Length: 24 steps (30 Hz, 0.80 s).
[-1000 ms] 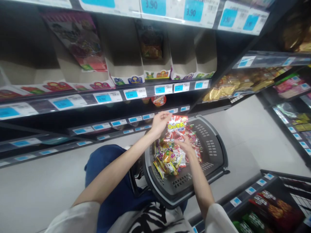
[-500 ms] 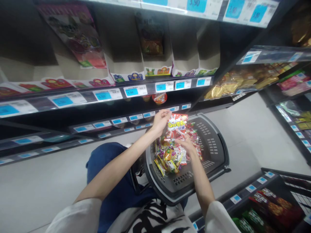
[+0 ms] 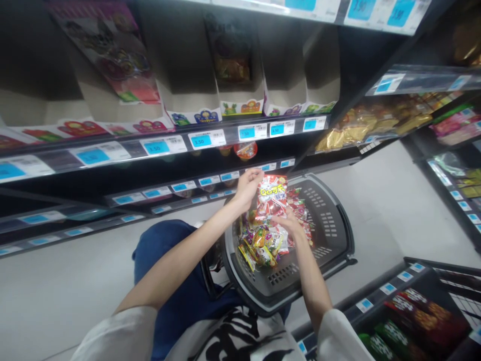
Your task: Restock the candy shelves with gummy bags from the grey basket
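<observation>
Over a dark grey shopping basket (image 3: pixel 326 200), a red and white bag of gummy candy (image 3: pixel 271 198) with yellow lettering is held up between my two hands. My left hand (image 3: pixel 248 186) pinches its upper left corner. Along the lower right edge, my right hand (image 3: pixel 288 221) grips it, with some fingers hidden behind the bag. Beneath it in the basket lie several small candy packets (image 3: pixel 265 243) in yellow and purple wrappers, and more red packets (image 3: pixel 300 213) further to the right.
Ahead runs a shelf with cardboard display boxes (image 3: pixel 240 108) and price tags. A pink snack bag (image 3: pixel 112 55) leans in one box. Gold-wrapped packs (image 3: pixel 349 130) fill a shelf to the right. At lower right is a low rack of red bags (image 3: pixel 424 313). Pale floor (image 3: pixel 391 195) lies beyond the basket.
The gummy candy bag has shifted very slightly left and its face has tilted a little. Both hands keep their hold on it. The shelf view has moved slightly.
</observation>
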Available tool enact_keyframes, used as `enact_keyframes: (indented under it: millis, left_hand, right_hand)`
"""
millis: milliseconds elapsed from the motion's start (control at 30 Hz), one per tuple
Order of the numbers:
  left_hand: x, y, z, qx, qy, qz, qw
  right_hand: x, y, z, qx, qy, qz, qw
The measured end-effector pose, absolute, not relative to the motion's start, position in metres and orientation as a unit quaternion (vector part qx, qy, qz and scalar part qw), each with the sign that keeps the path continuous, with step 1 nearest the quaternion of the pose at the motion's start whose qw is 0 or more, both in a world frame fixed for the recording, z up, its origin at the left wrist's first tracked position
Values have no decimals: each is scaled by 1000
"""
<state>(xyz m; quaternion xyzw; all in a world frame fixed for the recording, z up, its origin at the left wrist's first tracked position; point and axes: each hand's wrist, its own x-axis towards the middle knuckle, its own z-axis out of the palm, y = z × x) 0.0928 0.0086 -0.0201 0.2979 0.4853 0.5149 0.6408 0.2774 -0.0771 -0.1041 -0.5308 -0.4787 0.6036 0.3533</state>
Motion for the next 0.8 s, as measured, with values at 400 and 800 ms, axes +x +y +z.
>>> enact_keyframes:
  millis: [400,800]
  left_hand:
    - [92,9,-21,307,478,518,640]
    - [93,6,-19,301,477,514,646]
  right_hand:
    - [277,-76,-105,-528,-472,610,356]
    - [276,-77,-101,-525,-476,606,360]
